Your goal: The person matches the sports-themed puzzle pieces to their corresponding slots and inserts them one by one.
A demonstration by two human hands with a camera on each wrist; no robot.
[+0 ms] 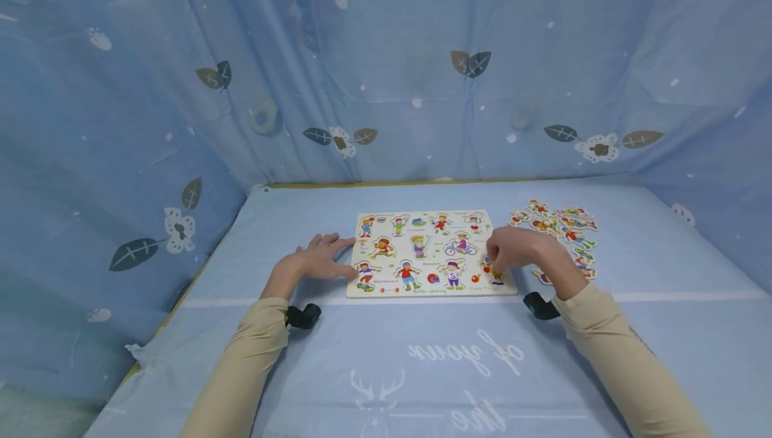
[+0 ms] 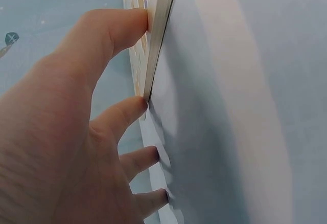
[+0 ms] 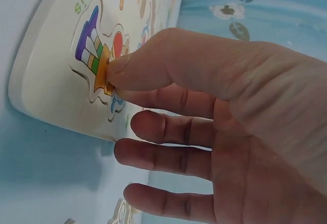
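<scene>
Resting along the left edge of the wooden sports puzzle board (image 3: pixel 48 75), the person's left hand (image 1: pixel 322 257) is spread, its thumb and index fingertip touching that edge and pinching nothing. That looks to me like a light contact; should it slip, the board could skate over the light-blue tablecloth (image 1: pixel 313 371), which seems free to wrinkle beneath it.

Across the lower row, figures such as the roller skater (image 1: pixel 408 276) and the baseball batter (image 1: pixel 454 274) lie within their outlines. I can't tell how snugly they fit, so a hard jolt to the board might unsettle one.

At the lower right corner, the right hand (image 1: pixel 519 248) pinches the table-tennis player piece (image 3: pixel 94 47) between thumb and index finger, the other fingers apart. The piece lies at its cutout, but the thumb covers part of it and I can't judge whether it is fully down. If it is slightly cocked or turned, pressing could jam its edge against the rim, or the thin wood could spring from the fingertips.

Farther right, loose figure pieces (image 1: pixel 545 225) overlap on the cloth, close by the right forearm. A careless swing of the beige sleeve (image 1: pixel 621 351) or the black wrist camera (image 1: pixel 541 306) could scatter them
</scene>
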